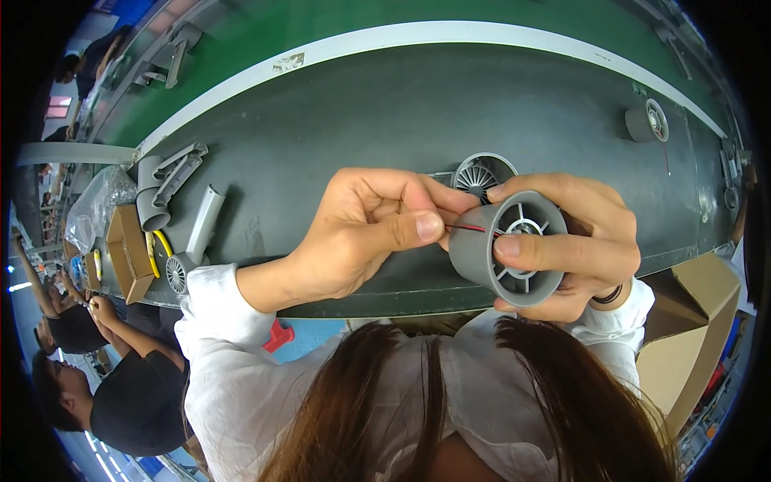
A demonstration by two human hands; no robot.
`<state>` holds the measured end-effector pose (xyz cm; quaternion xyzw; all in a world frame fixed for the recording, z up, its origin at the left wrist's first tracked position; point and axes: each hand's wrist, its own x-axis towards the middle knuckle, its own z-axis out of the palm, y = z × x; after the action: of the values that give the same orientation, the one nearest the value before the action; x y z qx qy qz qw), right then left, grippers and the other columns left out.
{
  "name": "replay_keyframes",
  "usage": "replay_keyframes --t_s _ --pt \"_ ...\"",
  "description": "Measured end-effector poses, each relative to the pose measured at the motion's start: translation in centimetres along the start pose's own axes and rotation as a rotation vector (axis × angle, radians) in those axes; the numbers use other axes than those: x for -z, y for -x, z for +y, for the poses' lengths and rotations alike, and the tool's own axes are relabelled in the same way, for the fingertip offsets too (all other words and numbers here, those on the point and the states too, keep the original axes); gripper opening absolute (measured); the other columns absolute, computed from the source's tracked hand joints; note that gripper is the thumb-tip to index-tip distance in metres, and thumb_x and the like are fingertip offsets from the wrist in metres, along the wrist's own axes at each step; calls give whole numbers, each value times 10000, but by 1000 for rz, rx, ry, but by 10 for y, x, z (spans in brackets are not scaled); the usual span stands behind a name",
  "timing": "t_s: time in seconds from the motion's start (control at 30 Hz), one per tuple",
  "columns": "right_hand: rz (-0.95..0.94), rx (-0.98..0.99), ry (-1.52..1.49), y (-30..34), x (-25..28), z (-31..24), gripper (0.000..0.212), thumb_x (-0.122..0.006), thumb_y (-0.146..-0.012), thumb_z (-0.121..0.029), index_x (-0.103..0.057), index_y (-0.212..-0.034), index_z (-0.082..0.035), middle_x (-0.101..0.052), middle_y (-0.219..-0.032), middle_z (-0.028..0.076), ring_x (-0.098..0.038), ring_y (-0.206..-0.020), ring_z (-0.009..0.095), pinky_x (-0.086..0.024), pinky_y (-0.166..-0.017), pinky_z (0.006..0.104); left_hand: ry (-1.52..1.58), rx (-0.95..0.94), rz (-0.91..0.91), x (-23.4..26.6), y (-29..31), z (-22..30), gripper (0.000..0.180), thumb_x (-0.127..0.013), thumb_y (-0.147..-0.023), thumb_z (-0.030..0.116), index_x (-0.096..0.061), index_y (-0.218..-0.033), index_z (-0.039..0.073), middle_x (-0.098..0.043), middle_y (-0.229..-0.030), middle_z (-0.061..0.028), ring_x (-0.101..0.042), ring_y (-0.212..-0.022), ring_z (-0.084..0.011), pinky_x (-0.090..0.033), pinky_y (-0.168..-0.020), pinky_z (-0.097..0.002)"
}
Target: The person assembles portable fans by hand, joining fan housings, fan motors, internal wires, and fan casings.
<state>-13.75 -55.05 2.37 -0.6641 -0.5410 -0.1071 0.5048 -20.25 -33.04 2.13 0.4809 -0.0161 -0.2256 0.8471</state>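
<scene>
Gripped in my right hand is a grey cylindrical fan housing, its open end with spokes and a round hub turned toward me. The right thumb presses inside its rim. Red and black wires come out over the housing's left side. My left hand pinches their ends between thumb and forefinger, close to the housing wall. Just behind my hands, a second grey round housing with radial fins lies on the dark work surface, partly hidden by my fingers.
At the left lie a grey tube-shaped part, a grey handle piece, yellow-handled pliers and a small cardboard box. Another wired fan housing stands far right. A large carton is beside my right arm. Co-workers sit at the left.
</scene>
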Motion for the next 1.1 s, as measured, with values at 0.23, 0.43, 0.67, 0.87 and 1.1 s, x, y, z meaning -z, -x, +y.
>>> replay_keyframes --t_s 0.23,0.43,0.67,0.87,1.1 --pt "13 12 29 4 2 -3 431 -806 -682 -386 -659 -975 -106 -636 -961 266 -669 -686 290 -543 -557 316 -86 -44 -9 -5 3 2 128 -572 -903 59 -538 -807 -19 -543 -1216 -282 -602 -1071 -302 -494 -923 -410" --pt "-3 35 14 6 1 -1 441 -805 -686 -391 -647 -970 -94 -632 -965 279 -673 -712 302 -543 -556 319 -63 -51 -6 -2 2 2 134 -579 -900 72 -542 -813 -23 -548 -1203 -277 -601 -1069 -310 -487 -935 -428" --pt "-15 14 -10 4 1 -2 542 -817 -666 -367 -603 -1025 -21 -628 -967 283 -670 -736 343 -545 -597 351 19 -100 -39 -3 2 0 106 -557 -892 -31 -598 -808 -81 -578 -1169 -247 -617 -956 -203 -511 -813 -289" --pt "96 90 203 -4 -14 1 570 -638 -483 -156 -705 -1047 -101 -611 -923 145 -590 -585 205 -476 -487 267 -289 -339 78 -6 4 -2 110 -544 -849 -111 -567 -747 -75 -589 -1140 -227 -624 -914 -176 -509 -773 -273" --pt "-84 236 377 -4 -9 -4 479 -600 -554 -179 -722 -1013 -118 -601 -904 162 -521 -530 151 -407 -423 229 -661 -303 100 -3 11 -2 129 -533 -795 -149 -535 -709 -53 -560 -1166 -230 -633 -882 -172 -522 -801 -291"
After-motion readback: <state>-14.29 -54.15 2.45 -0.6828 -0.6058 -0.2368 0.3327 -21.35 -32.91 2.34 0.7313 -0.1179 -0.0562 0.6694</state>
